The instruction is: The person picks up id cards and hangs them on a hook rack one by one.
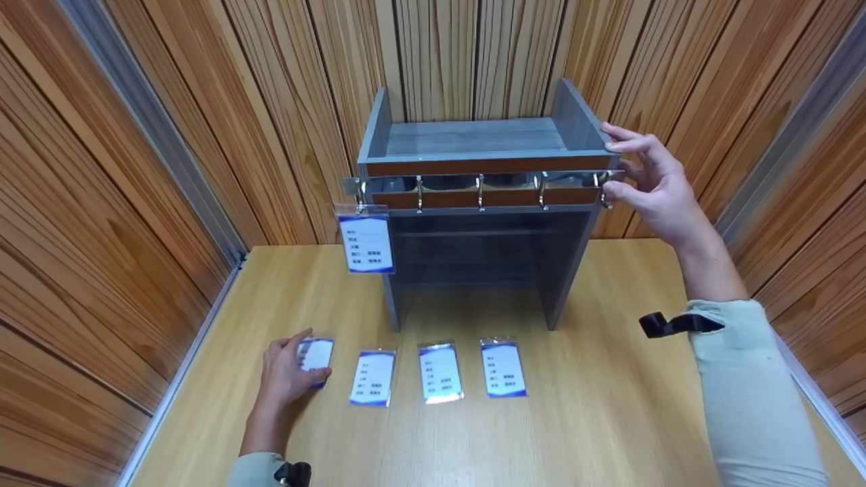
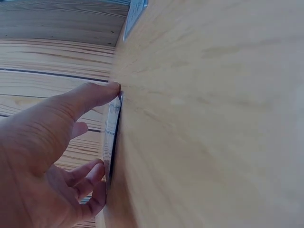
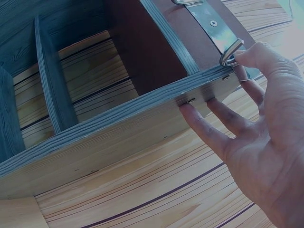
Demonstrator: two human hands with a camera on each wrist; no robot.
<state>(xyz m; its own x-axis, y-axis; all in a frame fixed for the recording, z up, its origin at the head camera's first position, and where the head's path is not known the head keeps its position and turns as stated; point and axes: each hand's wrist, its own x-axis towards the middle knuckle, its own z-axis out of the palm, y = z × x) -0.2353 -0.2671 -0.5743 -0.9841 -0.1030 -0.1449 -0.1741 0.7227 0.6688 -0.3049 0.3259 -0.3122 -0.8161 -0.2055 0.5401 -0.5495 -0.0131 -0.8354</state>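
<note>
Left hand (image 1: pixel 287 372) pinches one of four tabletop badges (image 1: pixel 371 377) as half-open right hand (image 1: pixel 659 186) grips five-hook shelf (image 1: pixel 473 135) bearing fifth badge (image 1: pixel 366 243).

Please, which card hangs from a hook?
The rectangular white-and-blue card in clear plastic, on the leftmost silver metal hook; the other four cards are down at the pale wooden table.

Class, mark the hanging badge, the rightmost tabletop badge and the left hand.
Hanging badge (image 1: pixel 367 243), head view: card's middle.
Rightmost tabletop badge (image 1: pixel 503 368), head view: card's middle.
Left hand (image 1: pixel 287 372), head view: back of hand.
</note>
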